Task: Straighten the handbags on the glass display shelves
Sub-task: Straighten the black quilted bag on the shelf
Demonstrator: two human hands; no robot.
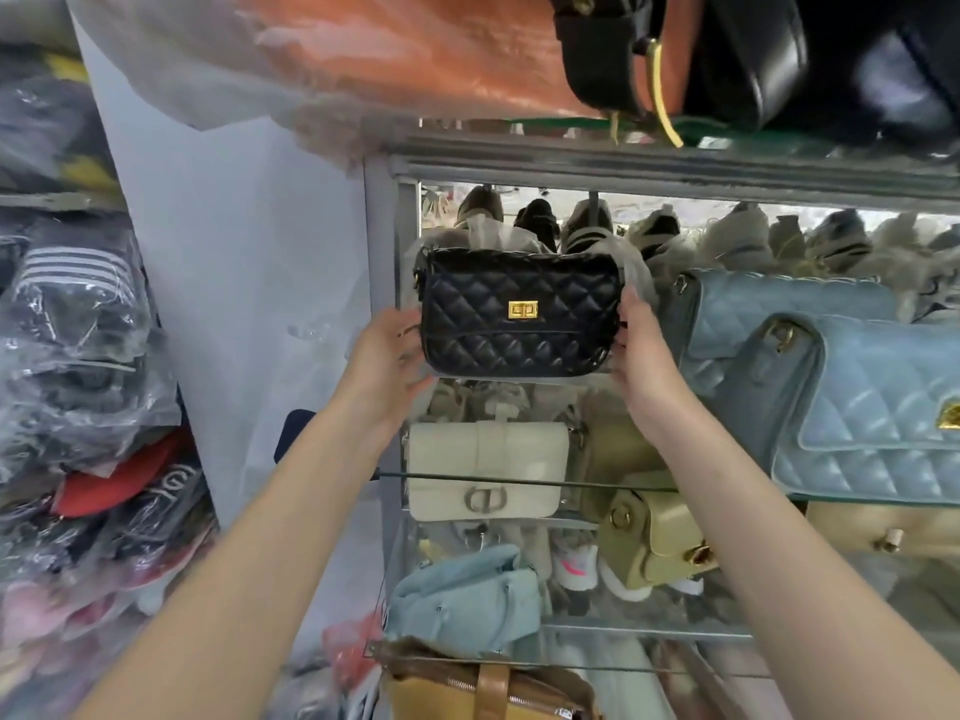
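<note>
Squarely ahead and slightly above the forearms, the black quilted handbag (519, 314) sits between the two hands at the left end of the upper glass shelf (587, 483). It stands upright with its gold turn-lock clasp (522, 310) facing the camera. Its long axis runs left to right, roughly parallel to the shelf's front edge and nearly level. The left hand (389, 356) cups the bag's left end, with the thumb low at the front corner and the fingers out of sight behind. The right hand (641, 350) clasps the right end, its fingers lying up along the side. The hands are thus held apart by the bag's full length, each clamped on one end, and neither is clearly the nearer. Whether the bag's base already rests on the glass or hangs just above it cannot be told from this view. Just to its right stands a blue quilted handbag (779, 324) with a second, larger one (883, 407) leaning in front, and the right hand fills the narrow gap between. The metal corner post (408, 226) rises close to the bag's left end. Any squaring-up will probably be a small twist or slide along that left-right axis, with little room on either side. A cream handbag (483, 470) shows through the glass below.
</note>
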